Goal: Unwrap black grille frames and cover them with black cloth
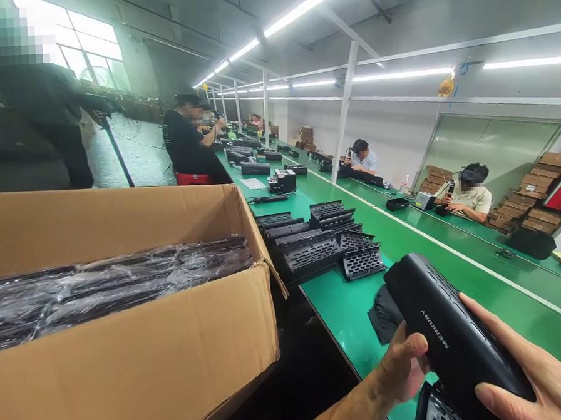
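A black speaker housing marked MERKURY is held tilted over the green bench at the lower right. My right hand wraps round its near end, thumb on the front face and fingers over the slotted side. My left hand grips its left edge, thumb uppermost, with the other fingers partly hidden behind. Just past that hand lies a stack of thin black pieces. Beneath the housing, a black part with oval slots shows in part. Farther up the bench, several black perforated covers lie piled.
An open cardboard box with plastic-wrapped dark parts fills the left. On the green bench stand a black device and rows of housings. Co-workers sit along both sides. A person stands beyond the box.
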Demonstrator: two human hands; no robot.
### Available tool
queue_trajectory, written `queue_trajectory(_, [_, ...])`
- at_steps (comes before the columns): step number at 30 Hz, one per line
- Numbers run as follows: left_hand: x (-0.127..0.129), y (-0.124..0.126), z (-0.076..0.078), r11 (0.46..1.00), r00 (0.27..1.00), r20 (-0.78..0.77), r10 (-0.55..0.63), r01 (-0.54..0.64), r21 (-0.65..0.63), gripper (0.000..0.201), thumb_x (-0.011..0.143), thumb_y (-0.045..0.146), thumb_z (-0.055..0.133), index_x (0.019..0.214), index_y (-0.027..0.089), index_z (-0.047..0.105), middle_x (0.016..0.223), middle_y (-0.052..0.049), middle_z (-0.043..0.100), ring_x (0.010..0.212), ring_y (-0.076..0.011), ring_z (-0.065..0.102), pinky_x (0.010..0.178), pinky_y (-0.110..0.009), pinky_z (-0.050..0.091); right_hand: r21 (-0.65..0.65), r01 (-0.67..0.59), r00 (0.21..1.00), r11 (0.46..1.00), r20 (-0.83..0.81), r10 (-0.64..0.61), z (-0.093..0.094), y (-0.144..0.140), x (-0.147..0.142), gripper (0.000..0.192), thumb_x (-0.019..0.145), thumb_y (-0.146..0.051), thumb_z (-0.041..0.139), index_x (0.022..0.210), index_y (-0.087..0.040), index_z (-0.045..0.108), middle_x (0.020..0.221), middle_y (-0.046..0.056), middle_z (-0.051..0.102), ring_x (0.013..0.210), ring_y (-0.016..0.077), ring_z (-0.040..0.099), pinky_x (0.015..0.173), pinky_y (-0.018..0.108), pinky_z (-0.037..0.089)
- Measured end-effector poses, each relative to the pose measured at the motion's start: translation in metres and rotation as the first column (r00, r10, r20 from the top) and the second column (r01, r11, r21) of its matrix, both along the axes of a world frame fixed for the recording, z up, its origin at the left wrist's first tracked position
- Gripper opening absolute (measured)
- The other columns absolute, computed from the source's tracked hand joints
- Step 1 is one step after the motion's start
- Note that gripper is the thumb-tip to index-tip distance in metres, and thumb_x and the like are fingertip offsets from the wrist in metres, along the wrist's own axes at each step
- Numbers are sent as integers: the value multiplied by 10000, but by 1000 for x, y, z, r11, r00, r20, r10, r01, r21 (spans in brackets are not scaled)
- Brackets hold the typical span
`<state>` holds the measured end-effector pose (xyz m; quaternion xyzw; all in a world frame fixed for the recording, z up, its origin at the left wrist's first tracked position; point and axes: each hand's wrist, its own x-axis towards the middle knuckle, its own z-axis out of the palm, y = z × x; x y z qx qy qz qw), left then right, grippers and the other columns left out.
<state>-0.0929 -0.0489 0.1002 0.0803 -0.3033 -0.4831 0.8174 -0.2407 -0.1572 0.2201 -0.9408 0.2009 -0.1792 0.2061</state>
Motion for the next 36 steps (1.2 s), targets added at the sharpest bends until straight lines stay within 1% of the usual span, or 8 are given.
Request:
queue_trajectory(5, [8, -7, 7, 995, 995, -24, 97, -97, -8, 793, 720, 521, 846, 1402, 197, 604, 1353, -178, 648, 1297, -397, 579, 1053, -531, 476, -121, -52, 999, 991, -23, 49, 22, -4, -3, 772, 793, -647, 706, 1500, -391, 529, 1520, 53, 519, 1280, 385, 600, 999, 455, 595])
queue_trajectory(11, [15, -17, 36, 966, 966, 2, 259, -259, 25, 849, 744, 465, 851, 1481, 239, 495, 1341, -137, 651, 1252, -357, 610, 1037, -528, 504, -60, 186, 914, 981, 377, -151, -24, 19, -1, 1010, 816, -723, 670, 1629, -382, 178, 1650, 84, 272, 1467, 431, 375, 1098, 551, 514])
queue_trajectory(15, [20, -19, 45, 964, 957, 122, 263, -266, 9, 908, 721, 462, 882, 1494, 218, 474, 1292, -147, 665, 1217, -351, 629, 1038, -516, 503, 29, 305, 803, 952, 530, -274, -34, 24, 7, 977, 774, -716, 718, 1562, -328, 290, 1602, 95, 340, 1415, 453, 422, 1181, 637, 387])
queue_trajectory(18, [48, -8, 51, 974, 948, 244, 204, -221, 45, 1083, 645, 592, 902, 1535, 208, 419, 1342, -184, 626, 1228, -392, 615, 1016, -567, 506, 111, 328, 778, 938, 532, -335, -31, 18, -5, 892, 732, -724, 732, 1494, -402, 398, 1535, 50, 445, 1352, 475, 479, 1162, 647, 423])
queue_trajectory(23, [101, 24, 84, 933, 726, 603, 331, -345, -96, 1281, 554, 383, 989, 1620, 335, 281, 1674, -126, 243, 1493, -390, 327, 1209, -524, 313, 122, 303, 796, 945, 512, -322, -32, 11, -30, 819, 738, -692, 731, 1459, -427, 445, 1514, 28, 489, 1301, 492, 517, 1055, 671, 516])
queue_trajectory(26, [111, 36, 106, 962, 604, 761, 237, -258, -94, 1213, 593, 349, 961, 1615, 346, 308, 1575, -111, 395, 1402, -388, 432, 1168, -511, 350, 97, 271, 806, 958, 521, -281, -34, 10, -34, 822, 740, -688, 724, 1455, -393, 444, 1529, 34, 477, 1327, 499, 490, 1086, 690, 475])
queue_trajectory(30, [105, 40, 117, 955, 562, 797, 222, -290, -62, 1066, 595, 356, 951, 1531, 305, 442, 1212, -75, 603, 1110, -305, 591, 1001, -429, 475, 133, 257, 802, 957, 523, -288, -31, 13, -33, 790, 750, -685, 707, 1439, -402, 443, 1524, 19, 476, 1358, 484, 471, 1141, 670, 433])
queue_trajectory(36, [100, 24, 107, 954, 685, 681, 258, -291, -69, 1010, 564, 319, 949, 1458, 273, 481, 1122, -49, 607, 1000, -231, 600, 908, -332, 485, 225, 268, 814, 937, 467, -345, -1, 18, -32, 851, 736, -740, 723, 1460, -372, 469, 1478, 38, 532, 1297, 397, 552, 1065, 490, 541])
